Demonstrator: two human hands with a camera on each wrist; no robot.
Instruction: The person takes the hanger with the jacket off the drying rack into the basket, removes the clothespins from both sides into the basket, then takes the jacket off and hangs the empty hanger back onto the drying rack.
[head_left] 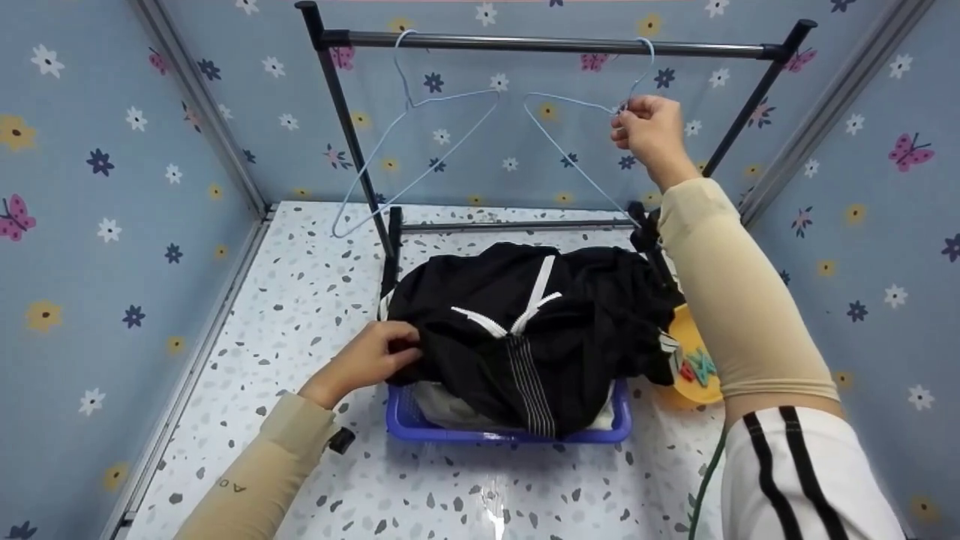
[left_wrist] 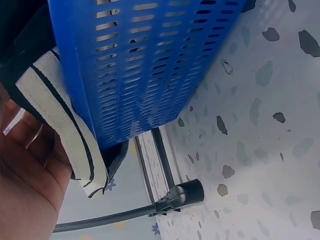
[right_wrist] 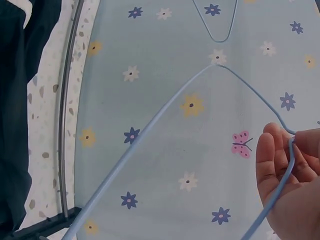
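Observation:
My right hand [head_left: 651, 135] is raised to the rack's top bar and pinches a light-blue wire clothes hanger [head_left: 574, 146] at the base of its hook. In the right wrist view, thumb and fingers close on the twisted neck of that hanger [right_wrist: 145, 132]. The hook still loops over the bar. My left hand [head_left: 371, 352] grips the left edge of a black garment [head_left: 480, 281] with a white zip and thin white stripes. The left wrist view shows its fingers behind a white band with black stripes [left_wrist: 65, 120], partly hidden by the cloth.
A second wire hanger [head_left: 450, 163] hangs at the left of the black metal rack [head_left: 555, 45]. Under the garment sits a blue-purple plastic basket [head_left: 510, 435] with pale cloth inside. A yellow bowl [head_left: 694, 394] holding small coloured pegs [head_left: 699, 367] stands at right. Patterned walls enclose the speckled surface.

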